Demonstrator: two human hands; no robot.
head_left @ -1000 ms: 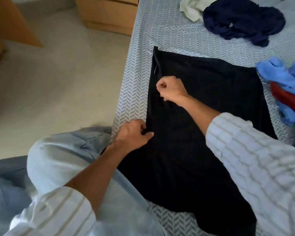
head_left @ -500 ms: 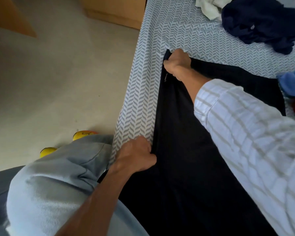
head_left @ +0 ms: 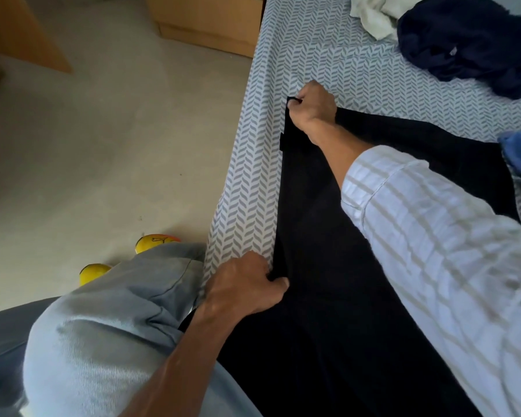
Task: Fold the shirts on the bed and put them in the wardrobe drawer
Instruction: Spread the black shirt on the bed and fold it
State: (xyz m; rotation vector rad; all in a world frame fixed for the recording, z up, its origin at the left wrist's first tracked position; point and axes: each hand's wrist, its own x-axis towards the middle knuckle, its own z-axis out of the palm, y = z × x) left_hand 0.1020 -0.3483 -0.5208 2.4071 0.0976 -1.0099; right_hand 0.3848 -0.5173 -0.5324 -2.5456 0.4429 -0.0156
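**Black shirt pinched along its left edge**

Black shirt (head_left: pixel 358 266) flat on bed (head_left: pixel 328 55), centre-right of frame, long axis running top to bottom. Right hand (head_left: pixel 313 106) pinches far corner, arm extended; left hand (head_left: pixel 247 284) pinches near edge. Edge parallel to mattress side. Bare sheet above; navy shirt (head_left: pixel 469 40) upper right.
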